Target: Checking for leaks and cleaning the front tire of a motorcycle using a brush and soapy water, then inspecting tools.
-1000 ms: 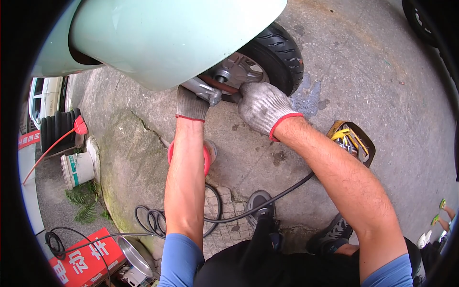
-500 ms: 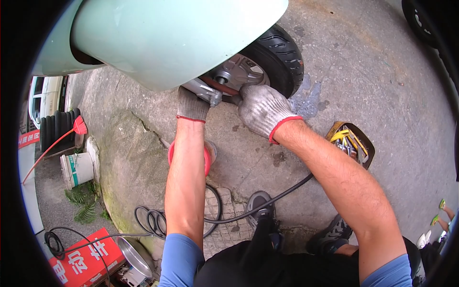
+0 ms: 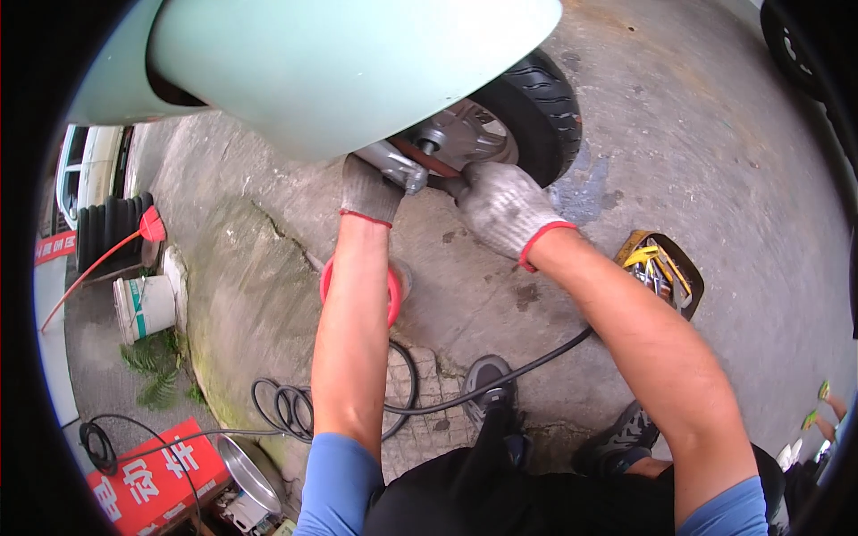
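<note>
My left hand (image 3: 368, 193), in a grey knit glove with a red cuff, reaches under the pale green body panel (image 3: 357, 71) of a scooter. Its fingers are hidden behind a silver metal arm (image 3: 393, 161) beside the wheel. My right hand (image 3: 508, 207), gloved alike, is closed around the end of a dark bar-like piece (image 3: 447, 183) at the near side of the wheel. What that piece is I cannot make out. A reddish-brown strip (image 3: 427, 159) runs between the silver arm and the hub. The black tyre (image 3: 556, 116) stands just beyond my right hand.
A yellow-and-black container of tools (image 3: 661, 272) sits on the concrete at right. A red round-rimmed object (image 3: 393, 290) lies partly under my left forearm. Black hose (image 3: 536, 364) loops across the ground near my shoes. A white bucket (image 3: 147, 306) and red sign (image 3: 161, 478) are at left.
The whole view has shifted slightly, with the scooter now a little farther right. My right hand has moved slightly toward me relative to the wheel. The left hand keeps its place behind the silver arm.
</note>
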The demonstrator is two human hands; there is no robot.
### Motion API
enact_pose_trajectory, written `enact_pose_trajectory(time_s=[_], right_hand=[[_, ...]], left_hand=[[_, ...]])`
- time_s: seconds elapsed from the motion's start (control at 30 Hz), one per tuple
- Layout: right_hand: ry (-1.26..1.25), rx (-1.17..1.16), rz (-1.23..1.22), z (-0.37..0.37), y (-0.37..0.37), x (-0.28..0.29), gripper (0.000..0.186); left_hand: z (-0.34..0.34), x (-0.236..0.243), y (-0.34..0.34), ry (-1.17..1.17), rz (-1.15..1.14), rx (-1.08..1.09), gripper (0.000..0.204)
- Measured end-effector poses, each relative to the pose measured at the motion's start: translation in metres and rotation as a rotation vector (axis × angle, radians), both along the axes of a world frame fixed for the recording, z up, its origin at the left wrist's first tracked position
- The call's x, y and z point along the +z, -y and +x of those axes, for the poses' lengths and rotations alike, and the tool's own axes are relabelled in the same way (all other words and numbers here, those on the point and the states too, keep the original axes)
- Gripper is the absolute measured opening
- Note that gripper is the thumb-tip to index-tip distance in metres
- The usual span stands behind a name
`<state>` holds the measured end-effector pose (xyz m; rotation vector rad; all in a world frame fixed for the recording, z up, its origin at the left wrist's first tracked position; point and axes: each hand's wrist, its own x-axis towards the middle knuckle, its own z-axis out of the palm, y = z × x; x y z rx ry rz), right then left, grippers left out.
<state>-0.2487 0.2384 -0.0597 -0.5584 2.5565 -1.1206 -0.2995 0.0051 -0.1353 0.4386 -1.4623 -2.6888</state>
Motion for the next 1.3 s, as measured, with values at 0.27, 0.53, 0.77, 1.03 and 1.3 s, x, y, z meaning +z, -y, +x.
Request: enact_pose_trajectory(time_s=[0.27,0.53,0.77,1.03,1.3], right_hand=[[0.617,0.008,-0.069,0.031,-0.075,0.057,0.035],[0.616,-0.571,-0.226,0.115,-0.248,0.021,0.023],[0.973,-1.116,-0.14,0.168,-0.388,-0.051,0.02],[1.197,-0.788,0.153,0.185,-0.448,-0.07,0.03],[0.995,-0.645,-0.035,0.152,-0.424,-0.044,0.027]], left_hand=[[0.096,0.084,0.039,0.07,-1.072,-0.017,0.038],[0.216,0.113,0.039,0.561,-1.898,-0.806,0.043],[0.214,0.081,0.026,0.633,-1.986,-0.809,0.048],[0.245,0.166,0.032,0.551,-2.032,-0.568,0.025],[0.202,0.216,-0.111,0.34,-1.101,-0.388,0.033]])
